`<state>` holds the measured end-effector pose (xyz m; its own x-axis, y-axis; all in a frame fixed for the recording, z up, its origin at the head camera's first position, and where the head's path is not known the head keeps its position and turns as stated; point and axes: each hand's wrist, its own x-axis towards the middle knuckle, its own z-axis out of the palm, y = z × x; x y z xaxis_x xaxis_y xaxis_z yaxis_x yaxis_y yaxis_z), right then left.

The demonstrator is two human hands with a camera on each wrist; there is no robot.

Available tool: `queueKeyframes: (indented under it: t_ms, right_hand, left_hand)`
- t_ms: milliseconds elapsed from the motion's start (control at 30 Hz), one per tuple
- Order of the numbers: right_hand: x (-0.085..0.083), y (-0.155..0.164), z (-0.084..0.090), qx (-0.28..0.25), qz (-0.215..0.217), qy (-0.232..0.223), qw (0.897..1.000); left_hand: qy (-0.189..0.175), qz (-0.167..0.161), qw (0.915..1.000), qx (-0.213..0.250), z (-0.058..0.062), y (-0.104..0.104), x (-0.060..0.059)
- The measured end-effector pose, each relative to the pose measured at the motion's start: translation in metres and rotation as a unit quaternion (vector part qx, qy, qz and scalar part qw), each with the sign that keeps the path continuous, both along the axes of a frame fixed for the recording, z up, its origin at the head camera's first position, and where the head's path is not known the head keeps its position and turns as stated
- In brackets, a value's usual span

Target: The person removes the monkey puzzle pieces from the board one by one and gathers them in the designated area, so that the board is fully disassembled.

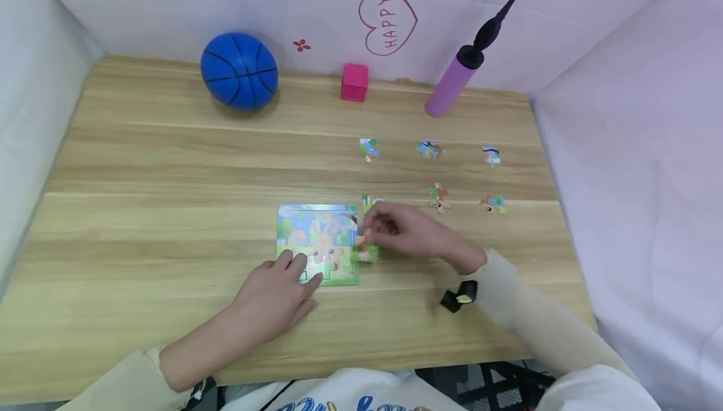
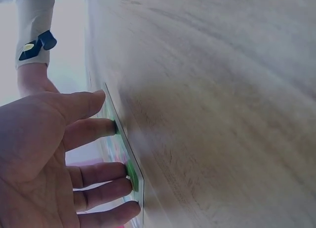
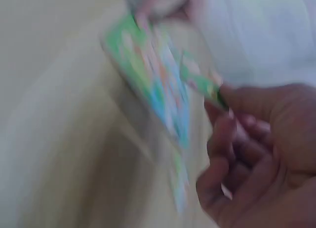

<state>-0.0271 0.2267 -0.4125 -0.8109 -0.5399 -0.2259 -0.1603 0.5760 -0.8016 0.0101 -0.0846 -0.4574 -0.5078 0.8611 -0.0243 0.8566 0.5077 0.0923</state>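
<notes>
I press my left hand flat on the puzzle board near the worktop's front edge, while my right hand pinches a puzzle piece at the board's right edge. Best to line up the tabs, then press gently.

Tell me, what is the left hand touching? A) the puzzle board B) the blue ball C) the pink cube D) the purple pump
A: the left hand lies with straight fingers on the near edge of the puzzle board, far from the ball, cube and pump at the back.
</notes>
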Motion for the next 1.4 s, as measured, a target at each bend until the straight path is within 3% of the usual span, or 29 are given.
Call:
queueKeyframes:
  t_ms: [133, 233, 367, 500, 867, 1033, 1400]
  right_hand:
    - [0.004, 0.065, 0.008, 0.019, -0.039, -0.035, 0.998]
    - [0.018, 0.122, 0.007, 0.050, -0.081, -0.061, 0.994]
    - [0.045, 0.191, 0.006, 0.087, -0.159, -0.104, 0.978]
    - [0.061, 0.230, 0.002, 0.107, -0.220, -0.129, 0.961]
    - [0.065, 0.244, -0.006, 0.157, -0.232, -0.077, 0.957]
    - [0.067, 0.244, -0.003, 0.163, -0.243, -0.091, 0.952]
    - [0.070, 0.241, 0.000, 0.159, -0.238, -0.104, 0.952]
  left_hand:
    - [-0.004, 0.000, 1.0000, -0.004, 0.000, 0.000, 0.000]
    - [-0.004, 0.000, 1.0000, -0.001, 0.001, -0.001, 0.000]
    - [0.000, -0.005, 0.9999, 0.009, 0.000, 0.000, 0.000]
    - [0.010, -0.005, 0.9999, 0.005, 0.000, 0.000, 0.000]
    - [0.010, -0.011, 0.9998, 0.011, 0.004, 0.001, 0.000]
    - [0.013, -0.008, 0.9998, 0.011, 0.005, 0.002, 0.001]
    - [0.019, -0.007, 0.9997, 0.010, 0.006, 0.000, 0.003]
